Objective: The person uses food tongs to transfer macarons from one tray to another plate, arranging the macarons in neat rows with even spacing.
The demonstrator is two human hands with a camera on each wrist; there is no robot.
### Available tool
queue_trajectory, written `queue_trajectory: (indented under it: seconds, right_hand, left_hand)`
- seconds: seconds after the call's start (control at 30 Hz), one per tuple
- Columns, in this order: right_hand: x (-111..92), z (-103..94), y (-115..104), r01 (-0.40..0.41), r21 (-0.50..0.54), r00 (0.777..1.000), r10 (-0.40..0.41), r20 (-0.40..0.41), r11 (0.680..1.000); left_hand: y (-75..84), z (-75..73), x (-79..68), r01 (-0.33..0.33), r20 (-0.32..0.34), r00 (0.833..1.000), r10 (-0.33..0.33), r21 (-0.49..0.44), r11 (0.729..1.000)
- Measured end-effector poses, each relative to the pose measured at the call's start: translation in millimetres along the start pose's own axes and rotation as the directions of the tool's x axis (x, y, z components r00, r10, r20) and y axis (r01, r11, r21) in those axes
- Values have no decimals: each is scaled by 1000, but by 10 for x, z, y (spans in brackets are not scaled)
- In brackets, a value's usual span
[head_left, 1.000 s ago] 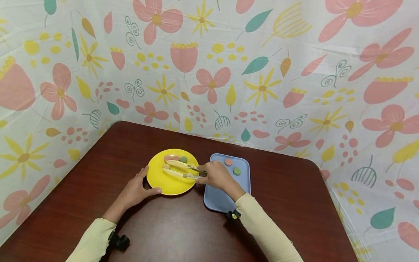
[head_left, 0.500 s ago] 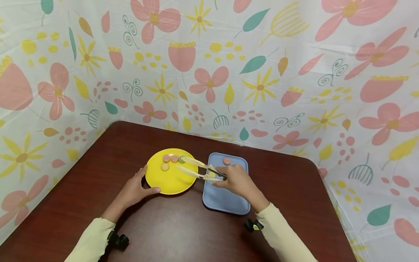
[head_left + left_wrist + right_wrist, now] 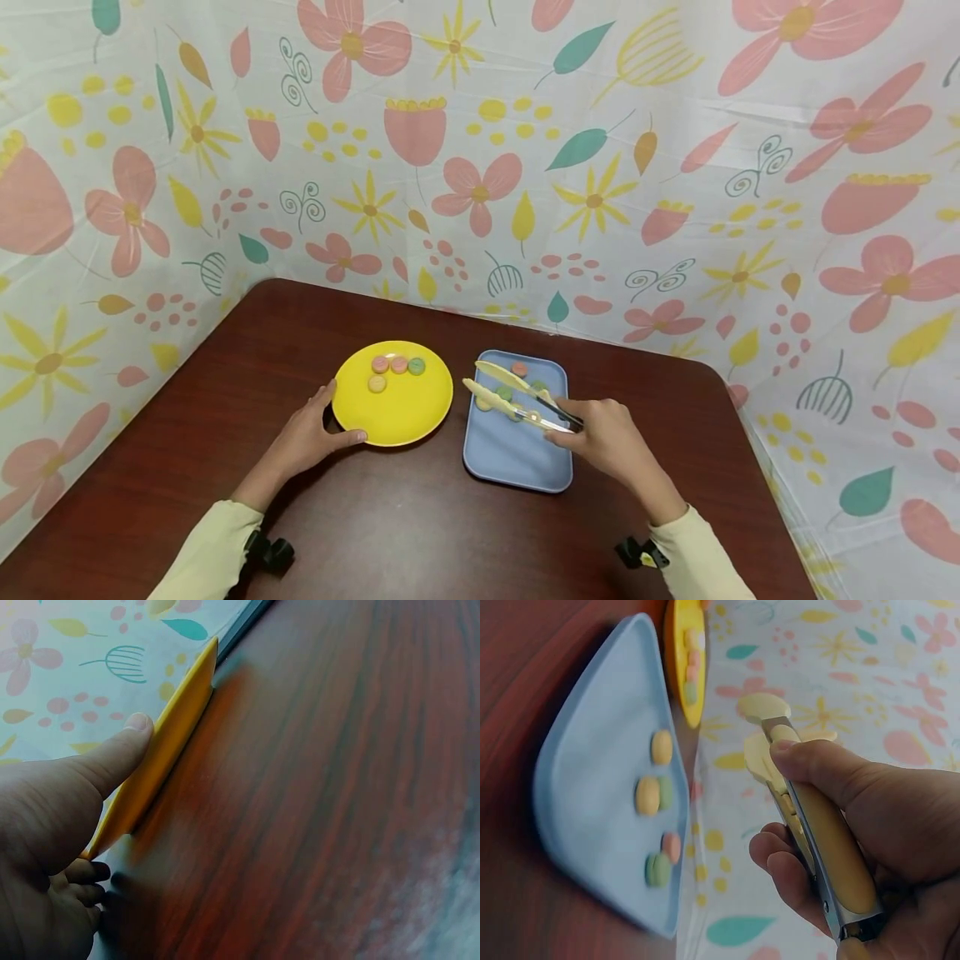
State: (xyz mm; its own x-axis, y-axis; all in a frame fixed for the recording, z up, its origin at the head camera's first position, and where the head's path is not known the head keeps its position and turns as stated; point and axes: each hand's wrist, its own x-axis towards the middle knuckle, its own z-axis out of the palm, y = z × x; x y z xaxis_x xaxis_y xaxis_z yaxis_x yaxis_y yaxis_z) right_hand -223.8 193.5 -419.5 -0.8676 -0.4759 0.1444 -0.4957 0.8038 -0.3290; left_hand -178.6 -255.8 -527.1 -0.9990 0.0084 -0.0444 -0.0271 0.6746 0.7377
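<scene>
My left hand [image 3: 300, 433] holds the near-left rim of a round yellow plate [image 3: 397, 412], its thumb along the edge. In the left wrist view, the thumb [image 3: 120, 757] presses the plate's side and the other fingers curl below. On the plate lie two pink macarons [image 3: 399, 364], one green macaron [image 3: 416, 366] and one yellow macaron [image 3: 377, 383]. My right hand [image 3: 611, 437] grips metal tongs [image 3: 491, 398] with cream tips, spread apart with nothing between them, above a blue tray [image 3: 517, 458]. Several macarons [image 3: 648, 795] in yellow, green and pink sit on that tray.
The plate and tray stand side by side on a dark brown wooden table [image 3: 390, 517]. A floral-printed sheet [image 3: 480, 125] rises behind the table's back edge and along the left. Black wrist devices [image 3: 270, 552] are strapped at both sleeves.
The right hand has drawn the tongs rightward from over the plate to over the tray, uncovering the macarons on the plate. The left hand stays at the plate's rim.
</scene>
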Motion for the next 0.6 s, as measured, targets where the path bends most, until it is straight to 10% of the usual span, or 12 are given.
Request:
queue_trajectory:
  seconds: [0.6]
  right_hand:
    - [-428,111,427,-101,-19,995,101,-28,995]
  left_hand:
    - [31,-1,-20,-14,-1,1000,14,2,1000]
